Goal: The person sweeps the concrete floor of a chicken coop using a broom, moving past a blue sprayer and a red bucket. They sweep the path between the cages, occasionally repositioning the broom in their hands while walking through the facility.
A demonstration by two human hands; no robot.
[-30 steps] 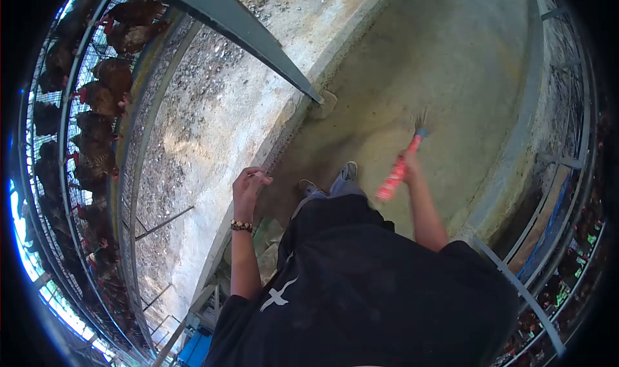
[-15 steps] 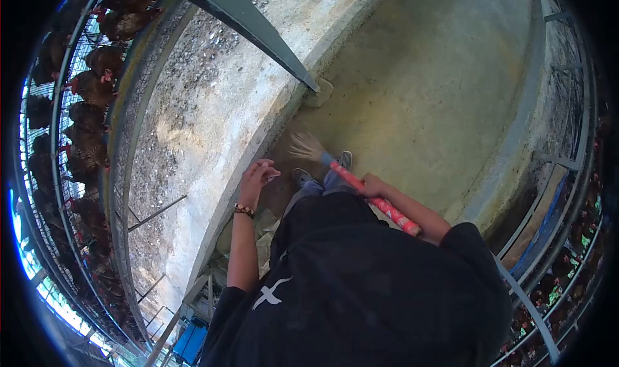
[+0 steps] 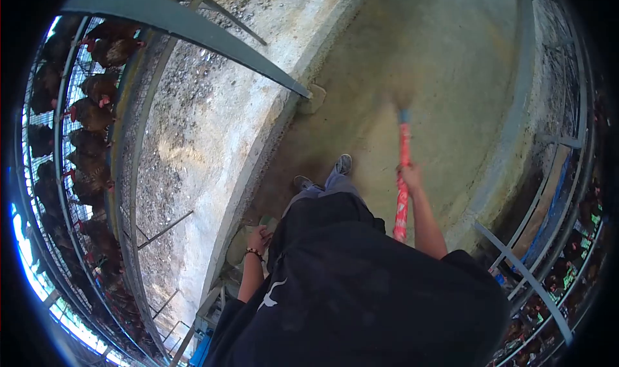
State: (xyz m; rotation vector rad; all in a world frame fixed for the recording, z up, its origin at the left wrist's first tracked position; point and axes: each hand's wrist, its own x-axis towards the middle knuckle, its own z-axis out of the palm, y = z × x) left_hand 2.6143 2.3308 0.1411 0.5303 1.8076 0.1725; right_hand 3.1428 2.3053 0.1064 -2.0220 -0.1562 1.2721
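Observation:
My right hand grips the red handle of a broom around its middle. The handle points away from me and its blurred bristle head rests on the sandy concrete floor ahead of my feet. My left hand hangs low by my hip, a beaded bracelet on the wrist. It holds nothing, and its fingers are loosely curled. My black shirt fills the lower part of the view.
A raised concrete ledge runs along the left, with a grey metal bar slanting over it. Brown hens stand in wire cages at far left. More cages and metal rails line the right side.
The broom swung from the left, near my feet, to the right and now points straight ahead. My left hand dropped from chest height to my hip.

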